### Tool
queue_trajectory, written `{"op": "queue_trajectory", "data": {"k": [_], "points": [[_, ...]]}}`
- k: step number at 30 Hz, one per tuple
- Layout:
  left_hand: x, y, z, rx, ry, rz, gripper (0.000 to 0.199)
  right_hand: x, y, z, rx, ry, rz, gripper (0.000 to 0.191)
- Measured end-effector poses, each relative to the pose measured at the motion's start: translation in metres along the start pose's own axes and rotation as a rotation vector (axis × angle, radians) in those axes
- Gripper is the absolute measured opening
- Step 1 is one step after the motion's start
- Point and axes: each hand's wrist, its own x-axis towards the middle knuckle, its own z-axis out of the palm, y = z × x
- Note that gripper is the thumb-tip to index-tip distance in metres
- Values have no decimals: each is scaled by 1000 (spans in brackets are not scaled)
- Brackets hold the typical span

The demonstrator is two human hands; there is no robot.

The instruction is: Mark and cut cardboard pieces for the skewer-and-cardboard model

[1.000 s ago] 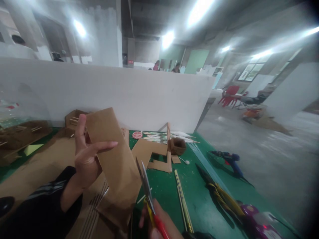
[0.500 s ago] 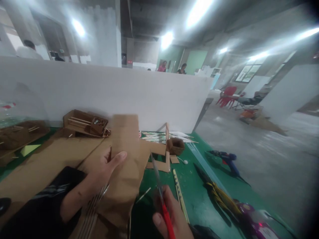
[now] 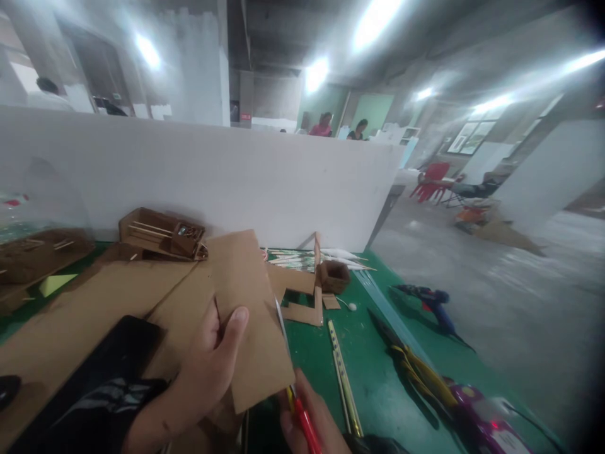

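My left hand (image 3: 212, 359) grips a rectangular piece of cardboard (image 3: 250, 359), thumb on its face and fingers behind it. The piece is tilted, raised over the larger cardboard on the table. My right hand (image 3: 312, 416) is closed around the red handle of a pair of scissors (image 3: 305, 410). Their metal blade runs along the right edge of the piece; whether it bites into the cardboard I cannot tell. Beyond the blade lies a cut cardboard frame (image 3: 309, 315), with a small open cardboard box (image 3: 334, 276) beside it.
On the green table to the right lie pliers with yellow handles (image 3: 420, 378), a blue glue gun (image 3: 432, 302) and a purple device (image 3: 486, 416). A cardboard model (image 3: 155, 233) stands at the back left. A white partition (image 3: 236, 170) rises behind the table. Several people are beyond it.
The cardboard piece has tilted, its lower end swinging right and into view. My right hand has brought the scissors left and down, against its edge.
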Motion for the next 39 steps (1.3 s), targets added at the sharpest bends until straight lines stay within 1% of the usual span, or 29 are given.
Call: {"op": "queue_trajectory", "data": {"k": [6, 10, 14, 17, 22, 25, 29, 32, 35, 39], "points": [[-1, 4, 5, -11, 20, 37, 55, 8, -6, 0, -44, -33, -49, 19], [0, 3, 5, -22, 3, 81, 57, 4, -4, -2, -169, -13, -15, 15], [0, 0, 5, -5, -10, 74, 57, 3, -1, -5, -260, -5, 24, 17], [0, -1, 6, -31, -18, 58, 57, 5, 1, -5, -265, -27, 71, 18], [0, 0, 10, -57, -9, 49, 60, 7, 2, -7, -292, -61, 120, 14], [0, -1, 10, -64, 4, 58, 59, 8, 1, -10, -268, -89, 107, 16], [0, -1, 10, -51, -1, 74, 58, 8, -1, -11, -252, -94, 98, 16], [-1, -2, 11, -77, -41, 45, 62, 6, -5, -10, -245, -89, 106, 17], [-3, -2, 11, -124, -77, 7, 64, 1, -8, -10, -224, -78, 76, 23], [-4, 0, 11, -83, -65, 44, 58, -1, -9, -8, -188, -52, 79, 28]]}}
